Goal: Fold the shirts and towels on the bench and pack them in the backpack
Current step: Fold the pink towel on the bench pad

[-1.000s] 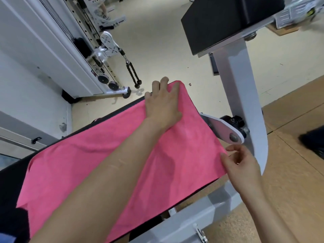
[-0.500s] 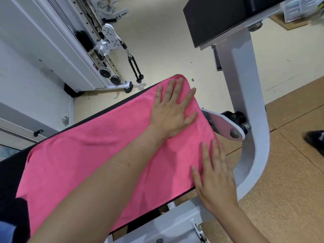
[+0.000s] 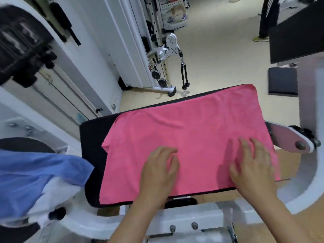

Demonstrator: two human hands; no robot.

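Early on | left hand (image 3: 159, 170), right hand (image 3: 252, 165) rested on pink towel (image 3: 192, 123), fingers (image 3: 244, 144) relaxed, gripping nothing | blue shirt (image 3: 35, 172) unfolded, packing seemingly ahead.

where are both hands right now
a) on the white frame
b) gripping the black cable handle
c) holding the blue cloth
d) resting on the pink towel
d: the left hand and right hand both rest on the pink towel spread over the bench.

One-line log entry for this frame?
pink towel: flat on bench | left hand: resting on towel | right hand: flat on towel | blue garment: left of bench
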